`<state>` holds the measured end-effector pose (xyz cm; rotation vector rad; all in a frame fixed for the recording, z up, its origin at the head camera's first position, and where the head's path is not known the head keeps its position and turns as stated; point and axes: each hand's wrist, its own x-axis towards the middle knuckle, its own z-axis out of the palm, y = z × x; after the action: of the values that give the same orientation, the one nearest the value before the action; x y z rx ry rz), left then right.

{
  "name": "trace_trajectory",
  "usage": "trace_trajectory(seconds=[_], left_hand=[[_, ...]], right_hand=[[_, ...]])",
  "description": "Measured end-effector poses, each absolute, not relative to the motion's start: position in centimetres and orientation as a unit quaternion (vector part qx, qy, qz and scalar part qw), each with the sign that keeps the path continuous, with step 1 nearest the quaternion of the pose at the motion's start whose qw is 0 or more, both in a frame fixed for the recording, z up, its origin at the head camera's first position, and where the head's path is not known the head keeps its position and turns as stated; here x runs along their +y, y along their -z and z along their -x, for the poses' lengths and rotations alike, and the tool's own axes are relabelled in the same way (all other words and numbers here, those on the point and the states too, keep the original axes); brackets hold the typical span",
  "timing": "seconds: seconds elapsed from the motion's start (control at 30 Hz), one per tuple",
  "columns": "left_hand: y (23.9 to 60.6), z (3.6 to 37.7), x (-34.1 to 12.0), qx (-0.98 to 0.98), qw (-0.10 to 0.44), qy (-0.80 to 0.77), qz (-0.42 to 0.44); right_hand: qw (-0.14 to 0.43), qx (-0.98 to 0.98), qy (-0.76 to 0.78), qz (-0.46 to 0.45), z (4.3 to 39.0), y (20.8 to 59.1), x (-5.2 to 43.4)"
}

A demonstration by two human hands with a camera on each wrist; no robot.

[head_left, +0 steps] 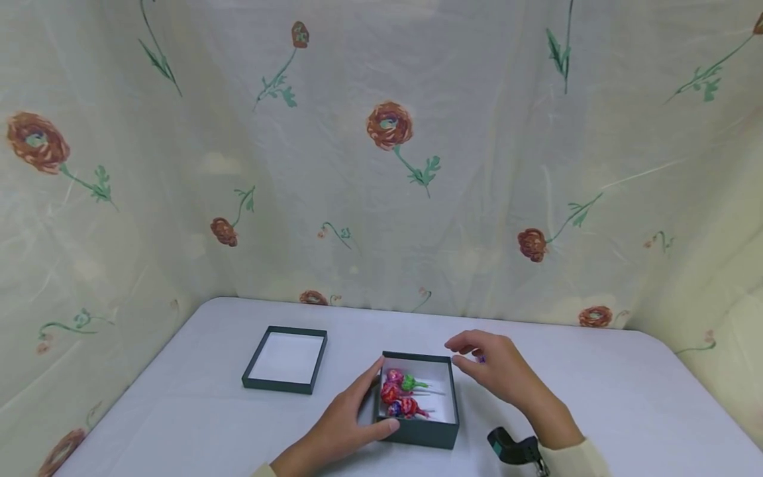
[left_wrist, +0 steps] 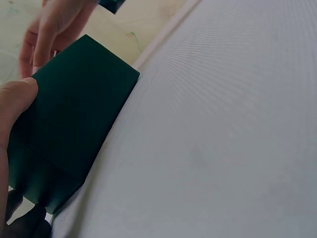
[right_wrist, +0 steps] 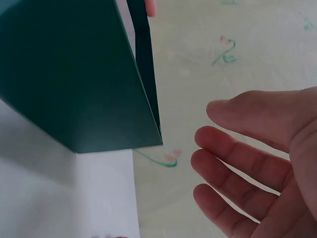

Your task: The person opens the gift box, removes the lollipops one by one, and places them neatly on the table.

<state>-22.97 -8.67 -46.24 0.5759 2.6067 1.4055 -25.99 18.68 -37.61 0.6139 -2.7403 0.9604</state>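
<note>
**My left hand [head_left: 342, 421] grips the box [head_left: 426, 434] of lollipops [head_left: 401, 394]**

The dark green box stands open on the white table [head_left: 179, 424], the wrapped lollipops toward its left side, sticks pointing right. My left thumb and fingers clasp its left side, probably so that it does not slide. My right hand [head_left: 501, 368] is just beside the far right corner, fingers loosely bent and apart from the thumb, holding nothing. The lid [head_left: 277, 385] lies farther left, hollow side up, maybe to leave the box reachable. I can read no brand or label.
</note>
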Motion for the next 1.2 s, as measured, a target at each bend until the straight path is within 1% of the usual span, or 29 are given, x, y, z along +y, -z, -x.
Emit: trace_trajectory(seconds=[0.37, 0.5, 0.73, 1.2], left_hand=[[46.1, 23.0, -8.5, 0.862, 0.078, -0.468, -0.178], [46.3, 23.1, -8.6, 0.865, 0.075, -0.463, -0.179], [46.4, 23.2, -8.6, 0.866, 0.070, -0.460, -0.185], [46.3, 23.1, -8.6, 0.864, 0.068, -0.463, -0.185]], right_hand=[[0.039, -0.921, -0.313, -0.231, 25.3, 38.0, 16.7], [0.028, -0.915, -0.310, -0.255, 25.1, 38.3, 16.0], [-0.007, -0.904, -0.311, -0.294, 25.0, 38.6, 15.3], [-0.018, -0.891, -0.290, -0.349, 25.3, 40.0, 14.6]])
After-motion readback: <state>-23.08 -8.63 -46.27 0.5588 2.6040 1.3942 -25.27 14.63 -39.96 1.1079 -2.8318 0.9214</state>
